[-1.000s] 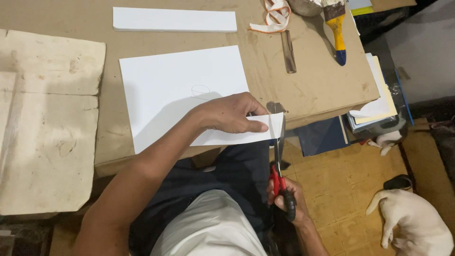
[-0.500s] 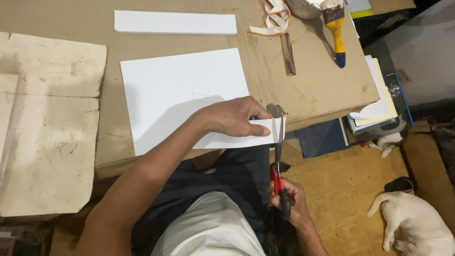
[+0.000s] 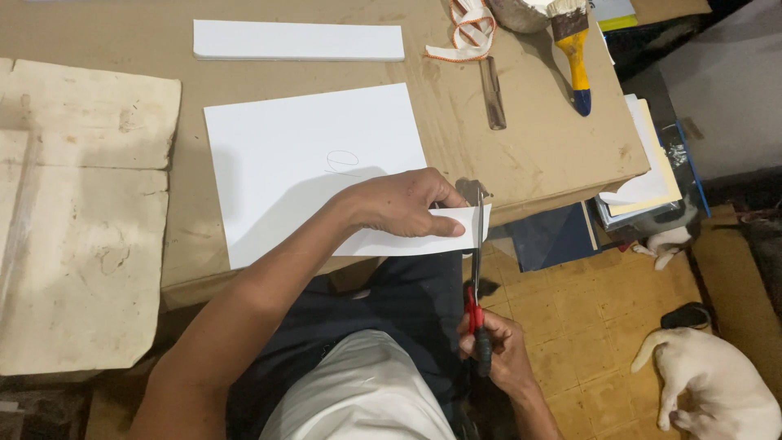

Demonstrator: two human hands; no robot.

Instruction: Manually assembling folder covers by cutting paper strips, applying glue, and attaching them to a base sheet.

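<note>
- The left hand [image 3: 403,205] presses flat on the near right corner of the white sheet [image 3: 309,159], fingers [image 3: 444,228] spread along the edge that overhangs the worktop [image 3: 529,155].
- The right hand [image 3: 501,354] is closed around the red-handled scissors [image 3: 476,314], whose blades point up into the sheet's right edge, just beside the left fingertips.
- Risk, as I judge it: the blades stand so close to the holding fingers that a slip could nick them; the unsupported overhang could also flex and pull the cut crooked.
- The worktop is brown board, scuffed and stained. On it lie a narrow white strip [image 3: 297,41] at the far side, a paintbrush with a yellow handle [image 3: 574,57], a slim metal tool [image 3: 493,94] and a coil of tape [image 3: 464,28].
- Worn pale sheets [image 3: 81,220] cover the left part.
- Below, the floor is yellow tile; 1 white dog [image 3: 709,383] lies at the right, and stacked papers [image 3: 643,183] sit under the worktop's corner.
</note>
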